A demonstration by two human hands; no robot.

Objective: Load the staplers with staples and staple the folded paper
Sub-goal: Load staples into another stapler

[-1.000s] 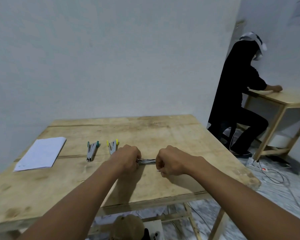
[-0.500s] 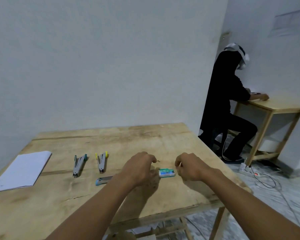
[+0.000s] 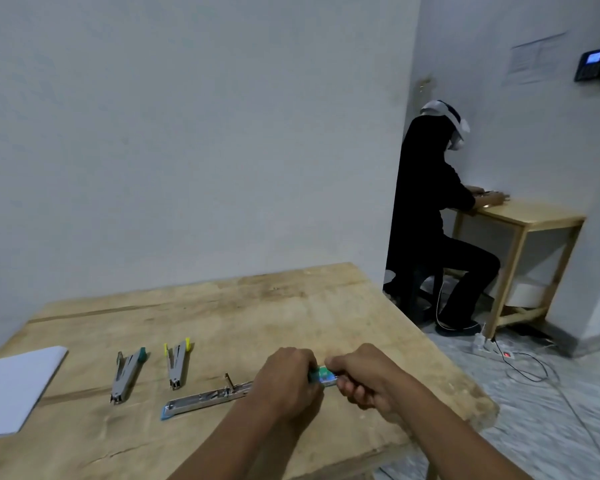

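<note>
Both hands point(image 3: 329, 386) now gripping one staple box point(image 3: 323, 375), three staplers point(image 3: 127, 374), one paper point(image 3: 14, 389)

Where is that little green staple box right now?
The staple box sits near the table's front right, pinched between the left hand and right hand, just right of the opened stapler.

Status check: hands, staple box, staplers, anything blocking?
Left hand and right hand both grip the staple box. Opened stapler lies flat beside them. Two more staplers untouched. Nothing blocking.
</note>
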